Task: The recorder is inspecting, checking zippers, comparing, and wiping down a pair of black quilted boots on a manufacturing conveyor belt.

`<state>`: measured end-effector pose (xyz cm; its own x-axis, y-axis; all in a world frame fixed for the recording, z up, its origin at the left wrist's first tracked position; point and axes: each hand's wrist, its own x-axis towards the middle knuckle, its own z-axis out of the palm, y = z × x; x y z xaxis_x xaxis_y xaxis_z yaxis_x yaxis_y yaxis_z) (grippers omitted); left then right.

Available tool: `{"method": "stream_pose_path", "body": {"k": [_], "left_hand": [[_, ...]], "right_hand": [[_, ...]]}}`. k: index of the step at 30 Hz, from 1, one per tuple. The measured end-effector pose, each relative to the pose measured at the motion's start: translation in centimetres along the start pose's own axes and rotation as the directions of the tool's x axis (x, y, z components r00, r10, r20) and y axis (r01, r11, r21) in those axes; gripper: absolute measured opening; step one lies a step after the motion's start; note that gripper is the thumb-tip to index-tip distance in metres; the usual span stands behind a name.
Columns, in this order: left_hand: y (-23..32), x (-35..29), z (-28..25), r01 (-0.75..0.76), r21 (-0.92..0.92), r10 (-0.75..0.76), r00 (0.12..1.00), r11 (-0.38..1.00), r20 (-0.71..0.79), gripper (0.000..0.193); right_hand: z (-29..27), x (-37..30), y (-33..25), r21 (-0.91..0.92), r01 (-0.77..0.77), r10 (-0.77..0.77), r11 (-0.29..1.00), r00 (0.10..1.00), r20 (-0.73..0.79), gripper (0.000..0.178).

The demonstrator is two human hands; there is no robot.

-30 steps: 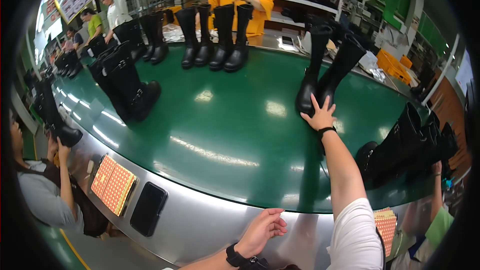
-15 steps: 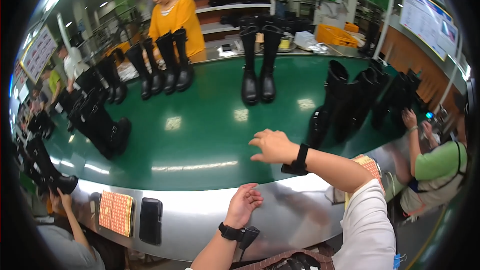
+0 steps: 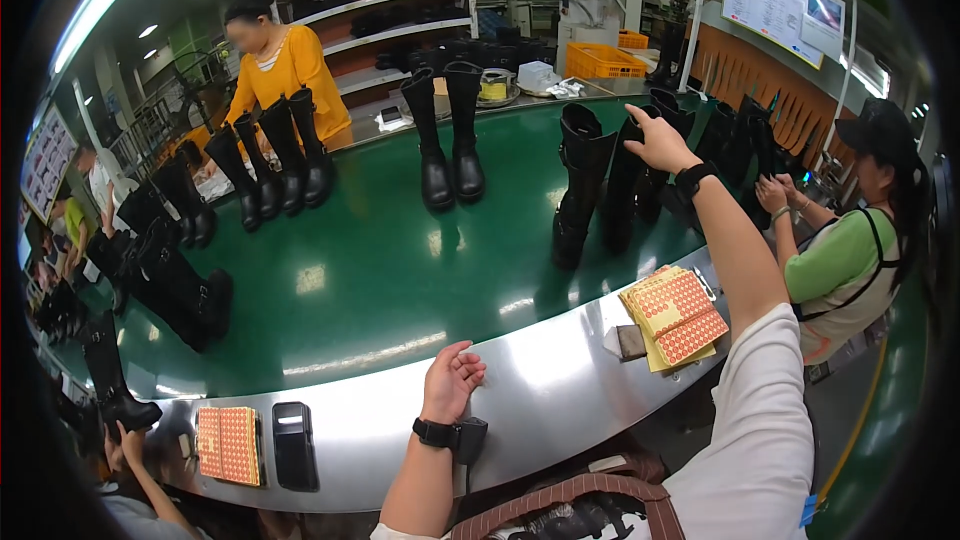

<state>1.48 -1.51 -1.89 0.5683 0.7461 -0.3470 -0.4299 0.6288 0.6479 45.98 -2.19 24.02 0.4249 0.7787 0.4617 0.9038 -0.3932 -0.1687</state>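
Observation:
My right hand (image 3: 662,142) reaches out at the right, thumb and fingers apart, at the top of a tall black boot (image 3: 622,190). Whether the fingertips touch the boot I cannot tell. Just left of it another black boot (image 3: 582,180) with straps stands upright on the green table surface. My left hand (image 3: 455,382) hangs over the metal edge in the middle, its fingers loosely curled, holding nothing. Beyond it, across the table, a pair of tall black boots (image 3: 452,155) stands upright.
Sticker sheets (image 3: 675,315) lie by a small dark block (image 3: 630,342); another stack (image 3: 228,445) lies beside a black case (image 3: 294,445). More boots (image 3: 290,155) line the far left. A co-worker in yellow (image 3: 290,75) stands opposite; another in green (image 3: 830,265) handles boots at right.
My right hand has moved right and away from me, from over the bare green surface to the boots. The left hand stays low over the metal edge. The view has turned right.

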Motion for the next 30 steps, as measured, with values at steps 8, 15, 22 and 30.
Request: {"method": "stream_pose_path", "body": {"k": [8,15,22,30], "left_hand": [[0.1,0.0,0.0,0.008,-0.019,-0.008,1.0,1.0,-0.029,0.03],[0.3,-0.6,0.4,0.0,0.019,0.001,1.0,1.0,-0.012,0.032],[0.4,-1.0,1.0,-0.028,0.096,0.021,0.997,0.995,0.072,0.035],[2.0,-8.1,10.6,-0.705,0.705,0.67,0.562,0.081,0.485,0.125]], "right_hand": [[-2.3,-1.0,-3.6,0.095,0.179,-0.179,0.979,0.984,-0.01,0.075],[-2.4,-1.0,-8.7,0.096,-0.064,0.017,0.993,0.901,0.432,0.074],[-3.2,-5.5,-11.3,0.042,0.307,-0.303,0.951,0.949,-0.082,0.053],[-13.0,-18.0,-18.1,0.4,0.471,-0.534,0.786,0.844,0.054,0.046]]}}
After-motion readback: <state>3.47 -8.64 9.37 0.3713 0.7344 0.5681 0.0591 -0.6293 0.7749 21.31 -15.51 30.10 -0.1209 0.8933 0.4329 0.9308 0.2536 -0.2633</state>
